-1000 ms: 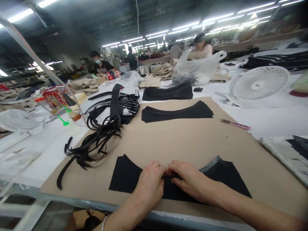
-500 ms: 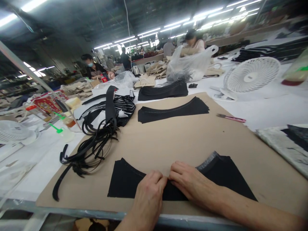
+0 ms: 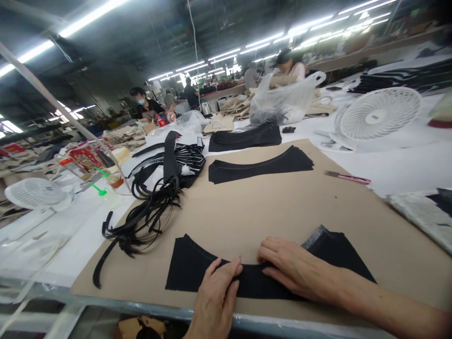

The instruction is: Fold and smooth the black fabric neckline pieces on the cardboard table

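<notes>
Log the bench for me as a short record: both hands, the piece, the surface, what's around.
Left hand: resting on the black fabric piece, fingertips near its curved edge
Right hand: on the same piece, fingers bent at the curved edge; grip unclear
Grey strip: along the curved edge, beyond the right hand
Surface: brown sheet over a white tabletop
Far side: two black fabric stacks, one behind the other
Left side: tangled black strips
Right side: pink-handled tool, white fan
</notes>
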Available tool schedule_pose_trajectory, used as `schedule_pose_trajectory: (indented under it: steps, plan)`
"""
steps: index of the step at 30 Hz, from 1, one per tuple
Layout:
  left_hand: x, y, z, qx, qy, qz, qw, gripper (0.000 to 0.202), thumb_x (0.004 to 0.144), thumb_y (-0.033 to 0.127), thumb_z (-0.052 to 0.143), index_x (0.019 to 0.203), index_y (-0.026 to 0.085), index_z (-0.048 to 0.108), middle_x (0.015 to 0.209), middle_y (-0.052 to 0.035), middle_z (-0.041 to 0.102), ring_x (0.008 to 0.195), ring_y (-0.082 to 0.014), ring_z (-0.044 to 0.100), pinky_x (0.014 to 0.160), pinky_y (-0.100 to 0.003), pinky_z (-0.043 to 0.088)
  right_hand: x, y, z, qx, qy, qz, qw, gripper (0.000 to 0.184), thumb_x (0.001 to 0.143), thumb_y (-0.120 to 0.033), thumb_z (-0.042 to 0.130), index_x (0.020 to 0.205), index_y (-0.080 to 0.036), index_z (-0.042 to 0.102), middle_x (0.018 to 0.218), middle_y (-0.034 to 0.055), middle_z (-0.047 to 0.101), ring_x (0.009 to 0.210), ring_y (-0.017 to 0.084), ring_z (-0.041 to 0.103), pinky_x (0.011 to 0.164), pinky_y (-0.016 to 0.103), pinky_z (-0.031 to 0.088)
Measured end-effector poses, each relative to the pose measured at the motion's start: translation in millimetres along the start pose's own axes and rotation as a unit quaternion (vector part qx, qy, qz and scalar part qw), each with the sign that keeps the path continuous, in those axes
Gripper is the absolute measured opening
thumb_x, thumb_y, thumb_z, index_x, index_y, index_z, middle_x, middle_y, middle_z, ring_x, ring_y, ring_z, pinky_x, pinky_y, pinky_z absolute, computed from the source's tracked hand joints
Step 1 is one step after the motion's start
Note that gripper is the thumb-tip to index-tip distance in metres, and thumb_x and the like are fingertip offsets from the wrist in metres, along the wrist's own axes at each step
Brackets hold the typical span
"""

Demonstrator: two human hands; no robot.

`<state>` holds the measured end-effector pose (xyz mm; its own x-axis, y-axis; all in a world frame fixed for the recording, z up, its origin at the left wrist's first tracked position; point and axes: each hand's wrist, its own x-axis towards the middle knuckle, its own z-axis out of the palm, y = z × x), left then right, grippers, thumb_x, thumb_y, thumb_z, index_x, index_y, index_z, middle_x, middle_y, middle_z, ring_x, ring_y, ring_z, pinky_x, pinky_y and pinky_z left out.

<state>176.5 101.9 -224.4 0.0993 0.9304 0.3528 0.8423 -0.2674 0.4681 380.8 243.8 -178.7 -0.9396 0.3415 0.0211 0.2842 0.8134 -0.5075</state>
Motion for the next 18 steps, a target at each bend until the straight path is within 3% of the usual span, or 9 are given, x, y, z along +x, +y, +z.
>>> schedule_pose_trajectory:
  steps: [3, 7, 13, 18]
  plan:
    - [17.3, 17.2, -3.6, -0.008, -0.011, -0.066, 0.998, 0.034, 0.090, 0.015, 0.051, 0.122, 0.025, 0.056, 0.107, -0.0037, 0.067, 0.099, -0.0189, 0.061, 0.093, -0.040, 0.048, -1.7, 1.9, -5.5, 0.023, -0.009, 0.014, 1.000, 0.012, 0.088, -0.013, 0.055, 0.098, -0.019, 0.056, 0.096, 0.0035, 0.059, 0.090, 0.019, 0.055, 0.080, 0.031, 0.042]
    - [44.3, 40.9, 1.6, -0.036, -0.048, -0.134, 0.989, 0.037, 0.079, 0.004, 0.055, 0.109, 0.023, 0.064, 0.105, -0.0038, 0.064, 0.101, -0.0222, 0.057, 0.090, -0.042, 0.046, -3.7, 2.9, -10.0, 0.045, -0.011, 0.048, 0.998, 0.013, 0.085, -0.012, 0.058, 0.095, -0.019, 0.057, 0.096, 0.0035, 0.059, 0.091, 0.020, 0.055, 0.080, 0.031, 0.041]
    - [64.0, 49.1, 10.3, -0.058, -0.094, -0.156, 0.982, 0.035, 0.073, -0.004, 0.048, 0.090, 0.020, 0.068, 0.091, -0.0028, 0.064, 0.093, -0.0205, 0.056, 0.085, -0.036, 0.047, -8.1, 6.4, -8.4, 0.073, 0.003, 0.067, 0.995, 0.018, 0.080, -0.004, 0.056, 0.089, -0.019, 0.060, 0.093, 0.0016, 0.059, 0.089, 0.017, 0.056, 0.080, 0.028, 0.042]
    - [57.1, 50.9, 12.1, -0.039, -0.098, -0.122, 0.987, 0.037, 0.083, 0.000, 0.040, 0.093, 0.021, 0.069, 0.090, -0.0046, 0.062, 0.089, -0.0204, 0.057, 0.079, -0.035, 0.049, -15.0, 9.3, -2.1, 0.051, 0.033, 0.017, 0.998, 0.017, 0.088, -0.006, 0.050, 0.090, -0.019, 0.061, 0.090, 0.0029, 0.059, 0.088, 0.018, 0.055, 0.080, 0.029, 0.043]
